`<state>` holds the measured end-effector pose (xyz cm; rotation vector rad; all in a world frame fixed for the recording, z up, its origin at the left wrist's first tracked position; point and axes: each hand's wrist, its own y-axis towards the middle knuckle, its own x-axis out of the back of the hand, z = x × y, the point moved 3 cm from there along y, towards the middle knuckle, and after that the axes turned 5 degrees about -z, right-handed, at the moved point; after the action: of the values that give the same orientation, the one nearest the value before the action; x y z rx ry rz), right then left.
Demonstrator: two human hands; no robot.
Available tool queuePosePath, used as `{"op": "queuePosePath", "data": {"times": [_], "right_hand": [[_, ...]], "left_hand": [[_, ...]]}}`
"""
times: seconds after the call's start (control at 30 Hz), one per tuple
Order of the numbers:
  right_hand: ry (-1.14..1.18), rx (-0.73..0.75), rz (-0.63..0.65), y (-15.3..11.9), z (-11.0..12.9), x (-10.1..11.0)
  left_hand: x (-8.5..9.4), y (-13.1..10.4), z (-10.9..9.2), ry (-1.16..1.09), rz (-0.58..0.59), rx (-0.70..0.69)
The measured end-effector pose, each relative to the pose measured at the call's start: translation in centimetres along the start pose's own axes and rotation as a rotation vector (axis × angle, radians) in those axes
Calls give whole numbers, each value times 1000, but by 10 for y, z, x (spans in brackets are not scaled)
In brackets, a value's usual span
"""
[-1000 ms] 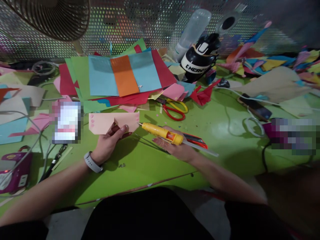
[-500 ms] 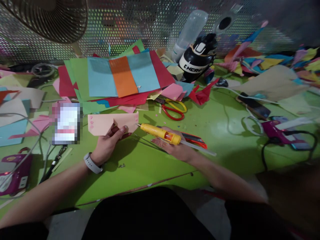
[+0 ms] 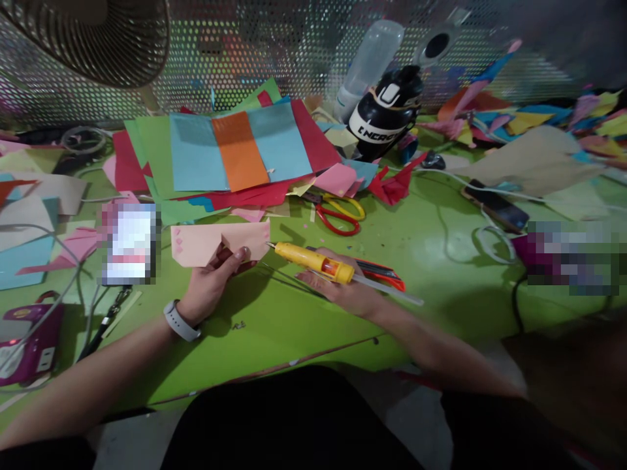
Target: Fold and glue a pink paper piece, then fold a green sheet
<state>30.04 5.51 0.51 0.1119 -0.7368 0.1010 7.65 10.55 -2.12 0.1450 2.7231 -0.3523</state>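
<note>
My left hand (image 3: 218, 281) pinches a folded piece of pale pink paper (image 3: 198, 245), thumb in front, fingers partly behind it. Small darker pink shapes mark both ends of the paper. In my right hand (image 3: 343, 287) is a yellow glue gun (image 3: 313, 262), a clear glue stick jutting from its back. Its metal nozzle points left and sits at the paper's right end; whether it touches I cannot tell. A utility knife (image 3: 385, 274) with orange edges lies on the table, partly hidden behind my right hand.
Scissors (image 3: 337, 219) with red and yellow handles lie beyond my hands. Stacked coloured paper (image 3: 196, 153) fills the back, beside a black bottle (image 3: 382, 117). A lit phone (image 3: 131, 245) and a purple power strip (image 3: 24, 339) are at left, with cables. A fan (image 3: 98, 39) stands back left.
My hands, the paper and the glue gun stay in nearly the same place. The whole view has shifted only very slightly.
</note>
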Motion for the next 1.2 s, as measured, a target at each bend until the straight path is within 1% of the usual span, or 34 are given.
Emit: {"op": "queuePosePath", "data": {"times": [0.13, 0.37, 0.47, 0.57, 0.77, 0.97, 1.2], "right_hand": [[140, -78, -77, 0, -1, 2], [200, -92, -84, 1, 1, 3], [219, -77, -101, 0, 0, 2], [207, -57, -127, 0, 0, 1], [171, -19, -124, 2, 4, 3], [201, -30, -118, 1, 2, 2], [221, -8, -161, 1, 2, 1]], "left_hand": [[0, -1, -1, 18, -1, 1], [1, 0, 0, 3, 23, -12], [2, 1, 1, 4, 39, -7], [2, 0, 1, 22, 31, 0], [1, 1, 0, 41, 26, -6], [1, 1, 1, 10, 41, -11], [1, 1, 0, 13, 29, -12]]}}
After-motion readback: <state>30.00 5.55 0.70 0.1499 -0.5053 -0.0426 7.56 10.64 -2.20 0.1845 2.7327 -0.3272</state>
